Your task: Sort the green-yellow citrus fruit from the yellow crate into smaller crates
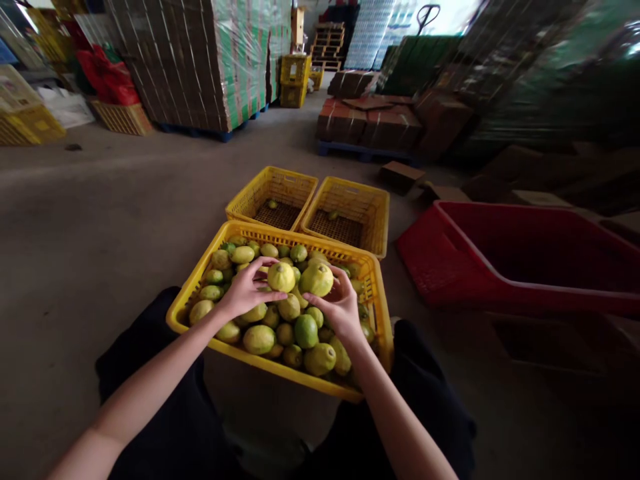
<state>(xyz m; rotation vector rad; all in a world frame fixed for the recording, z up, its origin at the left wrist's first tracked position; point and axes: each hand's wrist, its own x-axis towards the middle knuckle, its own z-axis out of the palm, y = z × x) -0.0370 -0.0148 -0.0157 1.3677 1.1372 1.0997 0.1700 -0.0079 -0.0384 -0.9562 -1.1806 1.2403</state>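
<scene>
Hovering over the fruit-filled yellow plastic crate, the left hand pinched one lemon and the right hand another lemon (thumb against fingers); either could have slipped from so shallow a hold and dropped into that crate.

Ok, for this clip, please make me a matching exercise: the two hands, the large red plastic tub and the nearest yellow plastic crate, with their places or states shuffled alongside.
Column one
1. bare left hand
2. bare right hand
3. large red plastic tub
4. nearest rectangular yellow plastic crate

Column two
A. filled with yellow and green fruit
B. holding the rounded yellowish fruit nearer the tub
C. to the right of both hands
D. holding the rounded yellow fruit farther from the tub

Right pairs: 1-D, 2-B, 3-C, 4-A
</scene>
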